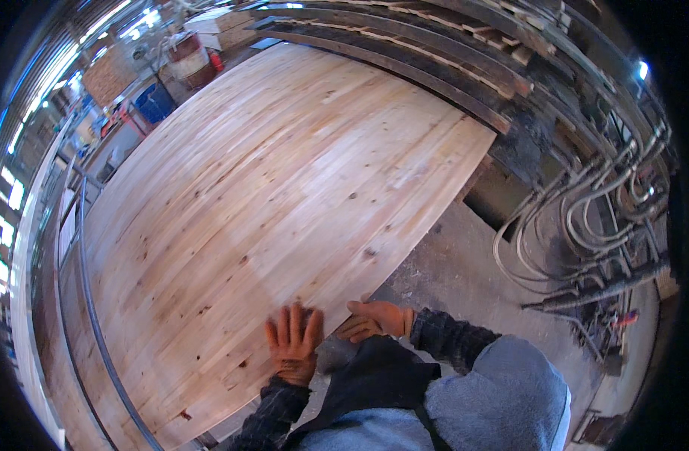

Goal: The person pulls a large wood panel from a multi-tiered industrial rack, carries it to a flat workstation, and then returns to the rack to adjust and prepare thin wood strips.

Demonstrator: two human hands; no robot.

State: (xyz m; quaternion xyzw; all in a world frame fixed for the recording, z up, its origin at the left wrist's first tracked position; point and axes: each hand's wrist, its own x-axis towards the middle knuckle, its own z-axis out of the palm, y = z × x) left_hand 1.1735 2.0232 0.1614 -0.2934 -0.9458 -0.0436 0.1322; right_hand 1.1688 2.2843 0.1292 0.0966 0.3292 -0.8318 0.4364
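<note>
A large edge-glued wood panel [254, 203], pale with brown knots and long parallel seams, spreads out before me. My left hand [294, 341], in an orange-brown glove, is over its near edge with the fingers apart and nothing held. My right hand [375, 321], gloved alike, is at the panel's near right edge. Its thumb points toward the panel and the fingers bend below the thumb. Whether it grips the edge or only touches it cannot be made out.
A dark steel rack [435, 67] carrying wood strips borders the panel's far side. Looped hoses [525, 242] hang at right above the concrete floor [435, 276]. Metal rails [90, 304] run along the left. A blue bin [154, 103] and a drum [191, 59] stand farther back.
</note>
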